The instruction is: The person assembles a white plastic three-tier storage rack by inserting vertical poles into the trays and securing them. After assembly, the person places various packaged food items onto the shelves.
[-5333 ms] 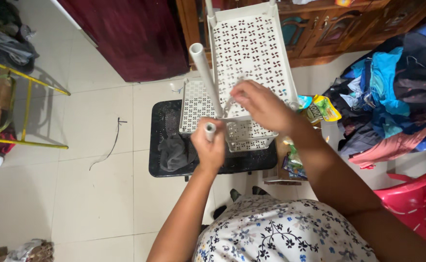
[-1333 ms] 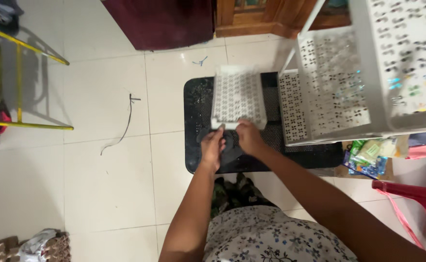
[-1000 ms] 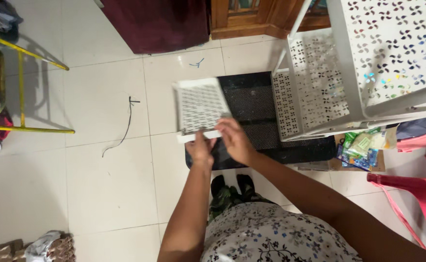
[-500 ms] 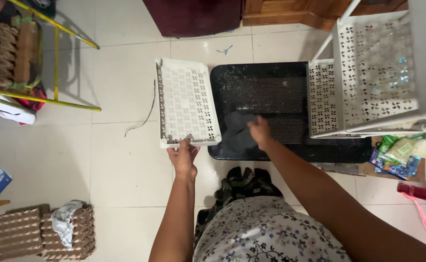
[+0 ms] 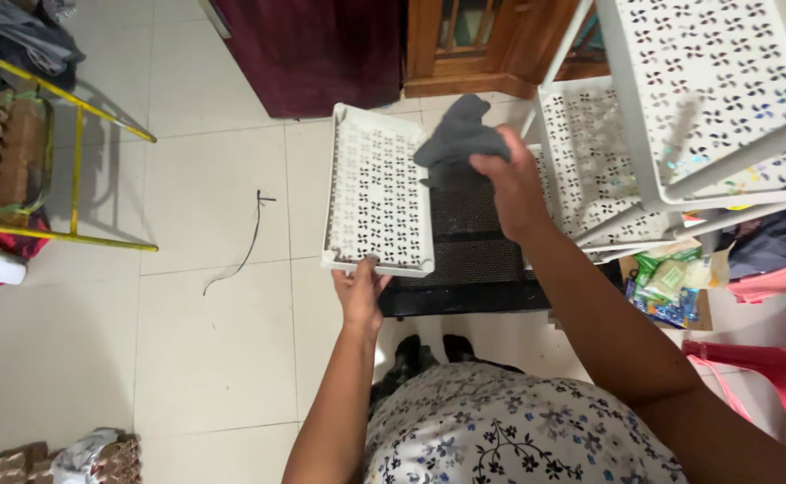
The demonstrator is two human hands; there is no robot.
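White plastic tray [image 5: 377,199]: perforated shelf panel, held level above the floor, its near rim pinched in my left hand [image 5: 360,289].
Left hand: fingers closed on the middle of the tray's near edge, thumb on top.
Grey cloth [image 5: 458,142]: bunched, gripped in my right hand [image 5: 511,182], hanging over the tray's far right corner and just touching or just above it; I cannot tell which.
Right hand: curled tight round the cloth, raised beside the tray.
Black mat [image 5: 478,255]: perforated, lying on the floor tiles under the tray and the hands.
White rack [image 5: 680,108]: tiered shelf unit of the same pattern, standing to the right, well apart from the tray.
Step in hand: by my judgement, wiping the loose tray with the cloth is about to begin.
Next move calls for: my left hand keeping the tray steady while the cloth presses flat and sweeps across the pierced face.
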